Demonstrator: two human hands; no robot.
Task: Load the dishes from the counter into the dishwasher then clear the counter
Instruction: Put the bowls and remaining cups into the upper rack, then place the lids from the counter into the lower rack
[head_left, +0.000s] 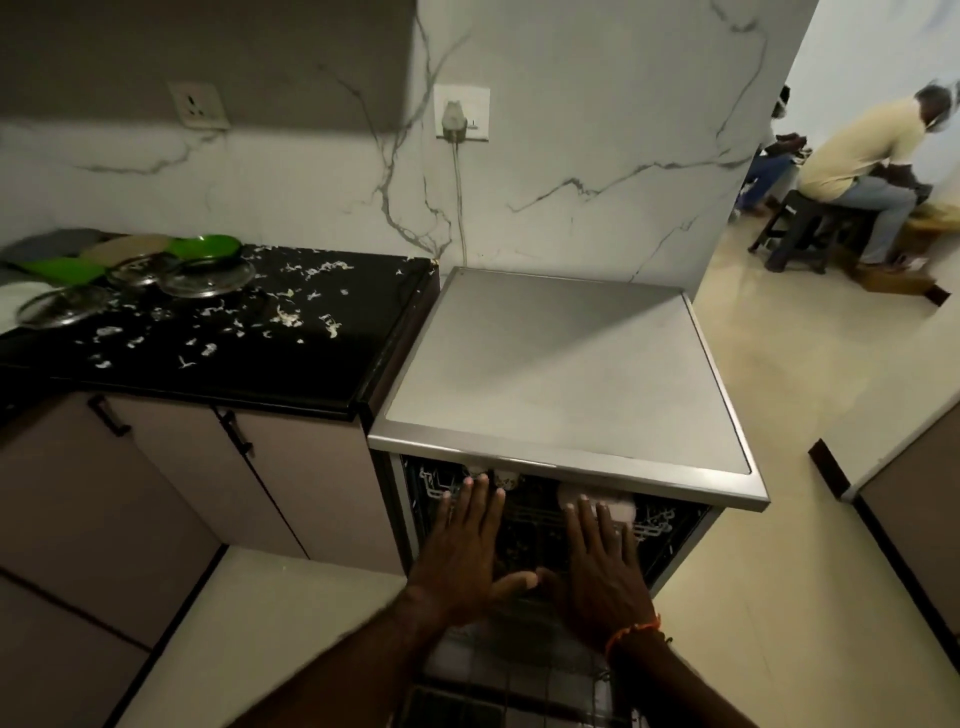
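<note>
— Steel-grey and open: the dishwasher (566, 364) stands just right of the counter (218, 332), its front down, both hands reaching into the dark opening.

— What are the hands doing?

— Nothing is gripped. The left hand (467, 551) and right hand (605, 571) lie flat, palms down, fingers straight and a little spread, thumbs nearly touching. They sit over the wire rack (540, 519), so I judge they are pushing or steadying it, though I cannot tell which way.

— Anything loaded?

— A white dish (618, 506) sits in the rack by the right fingertips, and a pale cup-like piece (501, 477) shows under the top edge, by the left fingertips. The rest of the inside is too dark to read.

— And the dishes to be loaded?

— On the counter, far left, well apart from the hands: green plates (208, 247), a beige one behind them, and glass lids (208, 278) in a loose cluster against the wall. White scraps (291, 317) are strewn over the black top.

— So how far along?

— Early, by my judgement. Most dishes are not yet loaded, and the scraps need clearing after.

— Beyond that?

— A plug (454, 119) in the wall socket feeds the machine, and a seated person (862, 171) is in the room to the right.
</note>
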